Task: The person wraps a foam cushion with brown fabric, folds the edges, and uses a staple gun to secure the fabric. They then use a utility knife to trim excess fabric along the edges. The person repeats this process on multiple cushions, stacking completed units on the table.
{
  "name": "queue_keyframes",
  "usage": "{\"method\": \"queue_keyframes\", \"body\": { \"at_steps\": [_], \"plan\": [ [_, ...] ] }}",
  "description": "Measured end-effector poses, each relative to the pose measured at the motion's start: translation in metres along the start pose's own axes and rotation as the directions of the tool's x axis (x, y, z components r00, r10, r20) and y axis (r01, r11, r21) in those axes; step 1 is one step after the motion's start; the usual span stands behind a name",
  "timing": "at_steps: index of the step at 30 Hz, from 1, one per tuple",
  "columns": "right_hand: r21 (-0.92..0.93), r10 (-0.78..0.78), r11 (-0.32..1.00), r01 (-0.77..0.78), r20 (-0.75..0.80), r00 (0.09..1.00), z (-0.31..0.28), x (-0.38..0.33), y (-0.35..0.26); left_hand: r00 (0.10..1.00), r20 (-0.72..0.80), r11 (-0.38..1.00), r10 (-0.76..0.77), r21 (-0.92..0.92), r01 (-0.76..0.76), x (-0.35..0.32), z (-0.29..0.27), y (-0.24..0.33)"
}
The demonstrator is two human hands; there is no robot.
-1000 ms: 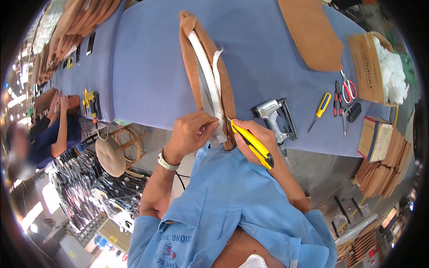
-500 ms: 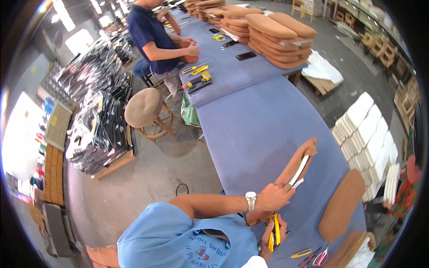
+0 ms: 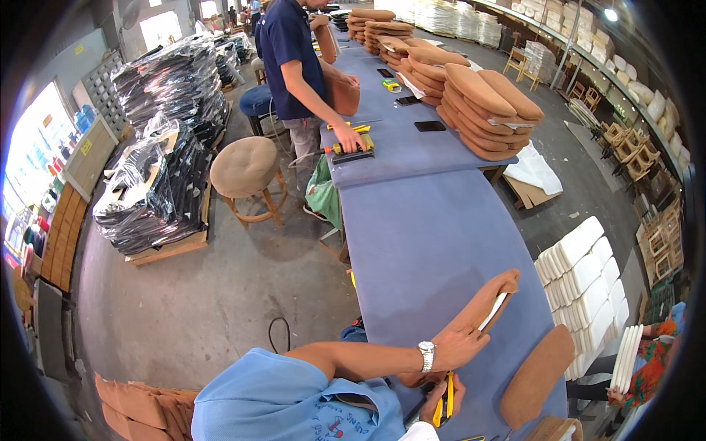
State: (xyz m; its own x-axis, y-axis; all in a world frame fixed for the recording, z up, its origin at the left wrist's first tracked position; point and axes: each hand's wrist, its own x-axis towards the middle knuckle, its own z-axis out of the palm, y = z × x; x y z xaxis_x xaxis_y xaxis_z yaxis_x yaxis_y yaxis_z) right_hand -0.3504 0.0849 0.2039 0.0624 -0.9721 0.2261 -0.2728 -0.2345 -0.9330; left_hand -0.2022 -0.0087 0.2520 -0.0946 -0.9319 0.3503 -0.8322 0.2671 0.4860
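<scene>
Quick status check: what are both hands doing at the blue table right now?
Left hand grips brown seat cushion, stood on edge on blue table. Right hand holds yellow tool. Second cushion lies close beside.

L hand [image 3: 460, 344] is gripping the near end of a tan seat cover [image 3: 489, 301] w/ a white strip showing, lying on the blue bench [image 3: 426, 242]. R hand [image 3: 441, 391] is holding a yellow tool [image 3: 446, 395] low by the bench edge. Another person [image 3: 294, 66] is working further along, beside stacked cushions [image 3: 478, 103] and a round stool [image 3: 246, 167].
</scene>
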Motion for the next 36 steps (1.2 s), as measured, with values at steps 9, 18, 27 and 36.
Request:
{"method": "queue_keyframes", "body": {
  "at_steps": [9,18,27,36],
  "plan": [
    [0.029,0.078,0.996,-0.078,0.008,0.997,0.004,-0.005,-0.016,0.956,0.29,0.693,-0.038,-0.681,0.235,0.012,0.003,-0.015],
    [0.042,0.097,0.994,-0.097,-0.006,0.995,0.004,-0.009,-0.014,0.914,0.387,0.905,0.121,-0.421,0.059,-0.005,-0.012,-0.025],
    [-0.054,-0.005,0.999,0.006,0.015,1.0,0.019,-0.004,-0.058,0.988,0.12,0.99,0.101,-0.113,-0.088,-0.014,0.003,-0.019],
    [0.002,0.102,0.995,-0.102,0.044,0.994,0.017,-0.001,-0.051,0.939,0.293,0.981,0.182,0.007,-0.192,-0.011,-0.003,-0.016]
  ]
}}
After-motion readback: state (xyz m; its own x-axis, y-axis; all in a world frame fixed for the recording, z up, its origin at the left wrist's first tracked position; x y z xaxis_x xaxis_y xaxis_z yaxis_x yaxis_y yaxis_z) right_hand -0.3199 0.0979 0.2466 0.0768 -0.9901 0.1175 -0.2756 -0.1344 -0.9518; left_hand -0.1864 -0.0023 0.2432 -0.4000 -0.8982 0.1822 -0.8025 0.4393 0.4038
